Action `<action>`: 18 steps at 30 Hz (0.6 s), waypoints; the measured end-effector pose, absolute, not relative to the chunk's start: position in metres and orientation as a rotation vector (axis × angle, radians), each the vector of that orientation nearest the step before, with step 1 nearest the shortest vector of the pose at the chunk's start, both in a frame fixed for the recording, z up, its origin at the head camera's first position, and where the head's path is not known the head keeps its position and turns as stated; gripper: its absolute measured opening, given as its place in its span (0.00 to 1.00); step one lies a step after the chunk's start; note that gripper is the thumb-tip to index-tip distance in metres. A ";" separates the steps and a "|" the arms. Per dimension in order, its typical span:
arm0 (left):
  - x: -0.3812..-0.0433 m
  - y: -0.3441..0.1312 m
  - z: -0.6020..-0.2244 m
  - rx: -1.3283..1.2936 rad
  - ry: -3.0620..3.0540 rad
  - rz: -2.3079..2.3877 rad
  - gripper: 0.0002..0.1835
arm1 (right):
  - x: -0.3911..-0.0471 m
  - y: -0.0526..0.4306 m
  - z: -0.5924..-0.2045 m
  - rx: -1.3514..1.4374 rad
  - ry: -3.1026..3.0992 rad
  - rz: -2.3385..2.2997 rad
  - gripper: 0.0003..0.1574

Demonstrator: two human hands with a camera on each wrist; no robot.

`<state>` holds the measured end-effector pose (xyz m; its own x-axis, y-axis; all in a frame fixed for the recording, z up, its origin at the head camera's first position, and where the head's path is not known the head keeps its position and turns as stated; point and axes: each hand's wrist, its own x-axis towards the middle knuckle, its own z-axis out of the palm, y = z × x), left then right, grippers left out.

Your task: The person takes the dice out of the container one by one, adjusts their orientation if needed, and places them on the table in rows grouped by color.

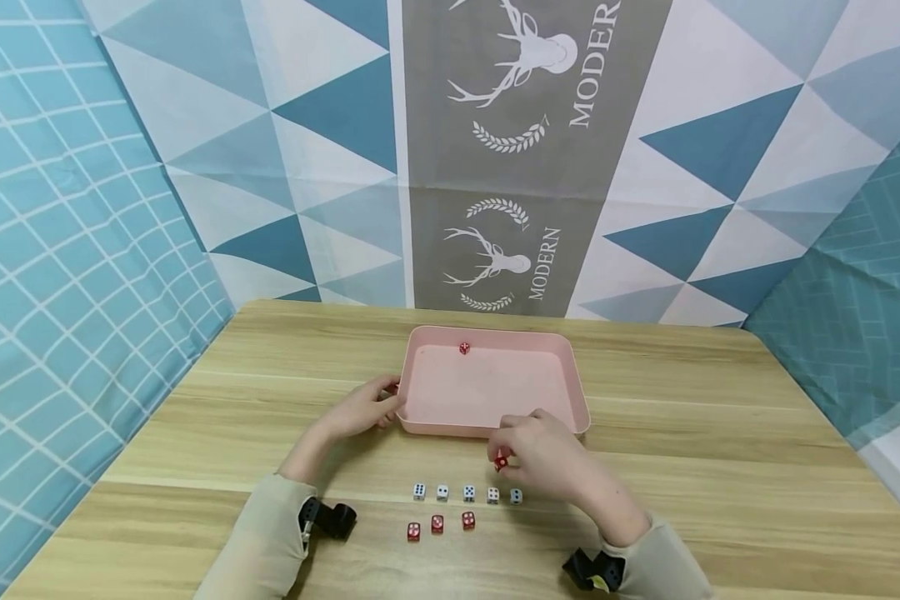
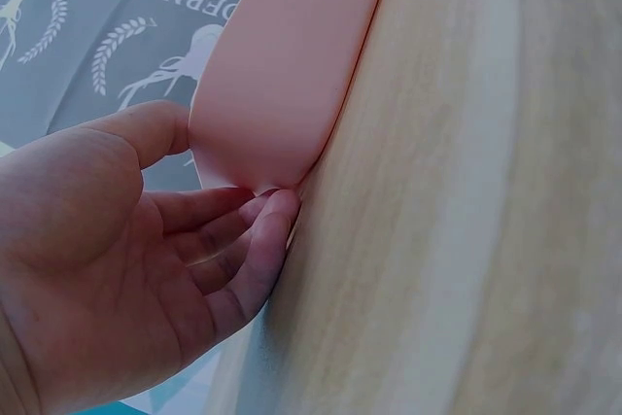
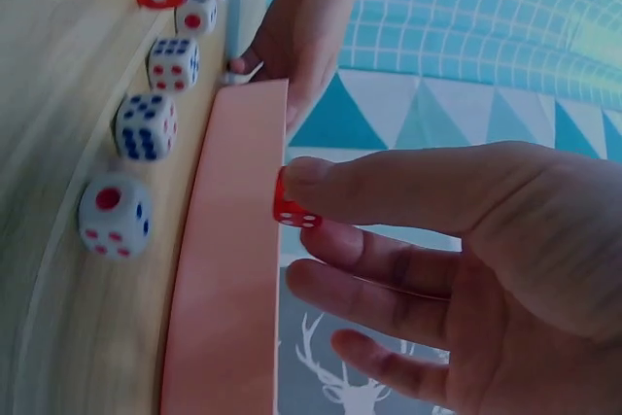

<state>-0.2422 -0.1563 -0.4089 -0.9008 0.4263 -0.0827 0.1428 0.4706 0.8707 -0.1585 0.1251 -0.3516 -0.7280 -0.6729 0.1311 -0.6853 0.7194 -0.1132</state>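
My right hand [image 1: 543, 454] pinches a red die [image 3: 294, 203] between thumb and fingers, just over the near rim of the pink tray [image 1: 487, 430]. At the tray's left side, my left hand [image 1: 363, 407] grips the edge. In the left wrist view its thumb lies against the tray wall [image 2: 277, 65], with the other fingers curled by the lower corner. One red die [image 1: 464, 348] lies inside the tray near the back wall. In front of the tray stands a row of several white dice [image 1: 468, 493], and nearer still are three red dice [image 1: 437, 524].
The wooden table [image 1: 720, 467] carries everything. A patterned cloth [image 1: 330, 150] hangs behind its back edge, with blue tiled cloth [image 1: 67, 250] on the left. Black wrist cameras [image 1: 330, 518] sit at both sleeves.
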 end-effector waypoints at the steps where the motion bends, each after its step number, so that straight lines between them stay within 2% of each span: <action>1: -0.241 -0.156 -0.408 0.485 2.434 1.398 0.25 | -0.157 0.124 -0.352 1.136 -2.847 0.229 0.06; 10: -0.226 -0.149 -0.383 0.473 2.422 1.388 0.24 | -0.147 0.114 -0.353 1.225 -2.910 0.208 0.10; 18: -0.239 -0.155 -0.403 0.479 2.434 1.390 0.25 | -0.141 0.108 -0.358 1.260 -2.957 0.150 0.09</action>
<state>-0.2390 -0.1550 -0.4029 -0.9005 0.4253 -0.0902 0.1386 0.4774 0.8677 -0.1409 0.1079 -0.3580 -0.6910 -0.7221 -0.0336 -0.7150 0.6896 -0.1154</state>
